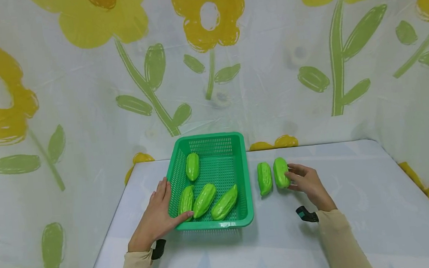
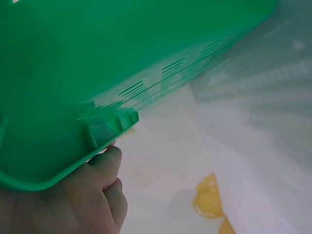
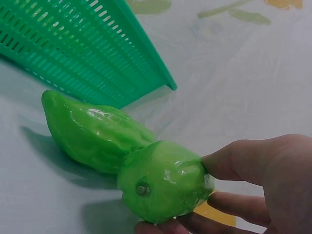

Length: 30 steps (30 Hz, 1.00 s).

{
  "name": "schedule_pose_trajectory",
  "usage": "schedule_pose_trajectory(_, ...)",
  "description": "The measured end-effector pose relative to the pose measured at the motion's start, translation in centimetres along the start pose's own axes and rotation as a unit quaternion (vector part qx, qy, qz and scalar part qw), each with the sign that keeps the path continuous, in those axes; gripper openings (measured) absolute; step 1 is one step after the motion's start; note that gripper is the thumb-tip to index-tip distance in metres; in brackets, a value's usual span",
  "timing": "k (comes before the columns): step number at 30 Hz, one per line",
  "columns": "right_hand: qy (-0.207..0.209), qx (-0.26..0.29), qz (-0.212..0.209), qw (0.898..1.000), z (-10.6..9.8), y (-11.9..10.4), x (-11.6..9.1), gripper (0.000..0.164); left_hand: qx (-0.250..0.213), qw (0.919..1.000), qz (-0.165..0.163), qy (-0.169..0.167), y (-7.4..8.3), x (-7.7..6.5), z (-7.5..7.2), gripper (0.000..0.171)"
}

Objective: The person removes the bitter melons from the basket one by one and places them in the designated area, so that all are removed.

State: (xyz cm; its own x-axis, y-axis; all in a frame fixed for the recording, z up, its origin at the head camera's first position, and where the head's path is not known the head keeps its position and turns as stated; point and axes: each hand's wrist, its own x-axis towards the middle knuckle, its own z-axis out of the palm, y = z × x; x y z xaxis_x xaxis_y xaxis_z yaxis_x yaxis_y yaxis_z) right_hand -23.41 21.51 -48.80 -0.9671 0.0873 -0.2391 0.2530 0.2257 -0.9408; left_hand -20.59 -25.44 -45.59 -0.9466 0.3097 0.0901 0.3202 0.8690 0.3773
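A green plastic basket (image 1: 247,178) stands on the table with several light green bitter melons inside, one of them a bitter melon (image 1: 204,200) near its front. At the basket's front left corner rests my left hand (image 1: 156,217), fingers straight along the left side and thumb across the front rim. To the right of the basket, my right hand (image 1: 307,181) holds a bitter melon (image 3: 163,180) between thumb and fingers. Another bitter melon (image 1: 265,178) lies just left of it, between the held one and the basket.
The white table (image 1: 359,189) extends to both sides of the basket. Behind it hangs a flower-printed cloth (image 1: 271,81). A black wrist device (image 1: 306,214) sits by my right wrist.
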Motion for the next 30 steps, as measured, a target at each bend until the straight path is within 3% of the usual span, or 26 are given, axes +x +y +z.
schedule_pose_trajectory(30,-0.006,-0.008,0.016,1.000,0.40,0.51,0.23,0.062,0.002,1.0000,0.003,0.004,-0.06,0.00,0.11,0.120)
